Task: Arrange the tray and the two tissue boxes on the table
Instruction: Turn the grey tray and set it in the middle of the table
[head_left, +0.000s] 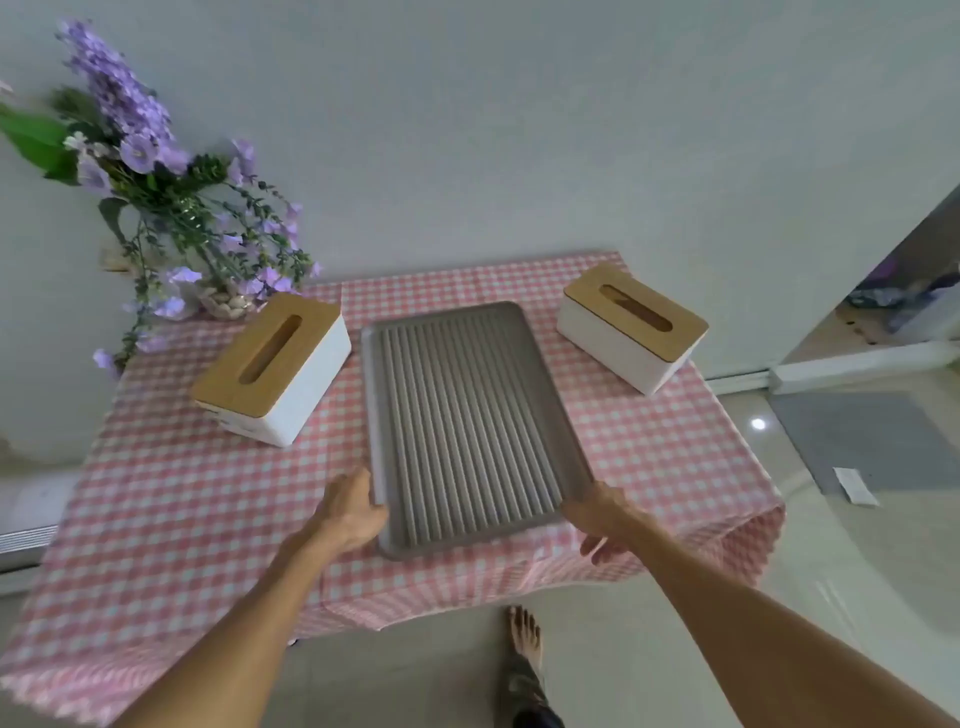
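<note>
A grey ribbed tray (467, 415) lies lengthwise in the middle of the table (171, 499), which wears a pink checked cloth. My left hand (350, 512) grips the tray's near left corner. My right hand (605, 519) holds the near right corner, fingers curled under the rim. One white tissue box with a wooden lid (272, 366) stands left of the tray, angled. A second such box (631, 325) stands at the back right, apart from the tray.
A vase of purple flowers (171, 208) stands at the table's back left corner, close to the left box. A wall runs behind the table. My bare foot (524, 639) is on the floor below the near edge. A grey mat (862, 441) lies at right.
</note>
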